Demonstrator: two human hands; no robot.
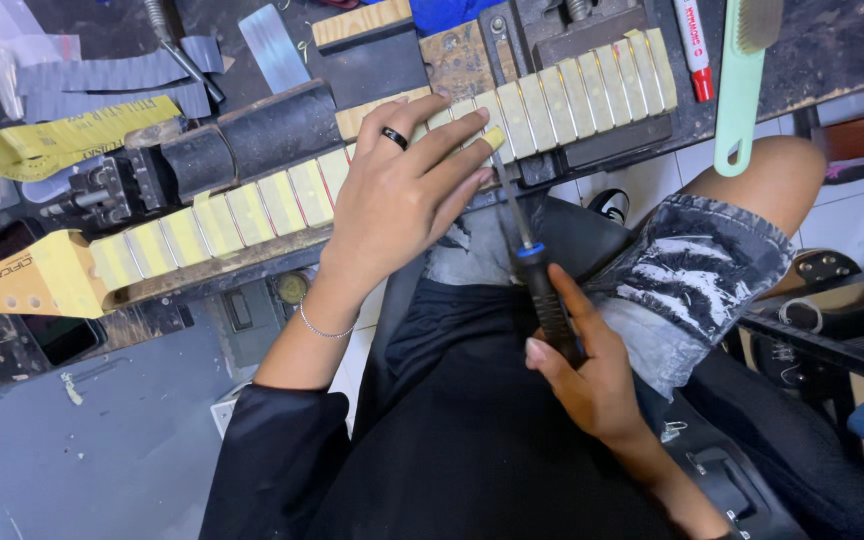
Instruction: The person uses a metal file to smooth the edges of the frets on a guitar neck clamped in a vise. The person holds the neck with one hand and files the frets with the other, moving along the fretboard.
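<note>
- Left hand (402, 195) lies flat, fingers spread, pressing on the taped guitar neck (282, 195) along the worktop's (832, 50) front edge.
- Right hand (582, 375), grip closed round a black-handled file (532, 265), holds its tip at the neck's edge beside the left fingertips.

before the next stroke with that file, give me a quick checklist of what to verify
1. Left hand steadying the guitar neck: ok, fingers spread flat across it.
2. Right hand grip on the black-handled file: ok, wrapped around the handle.
3. File tip at the neck's near edge: ok, it meets the edge beside the left fingertips.
4. Left fingertips out of the tip's path: not ok, they lie right next to it.
5. Yellow masking tape covering the fretboard between frets: ok where visible.
6. Neck firmly supported on the black rest: cannot tell.
</note>
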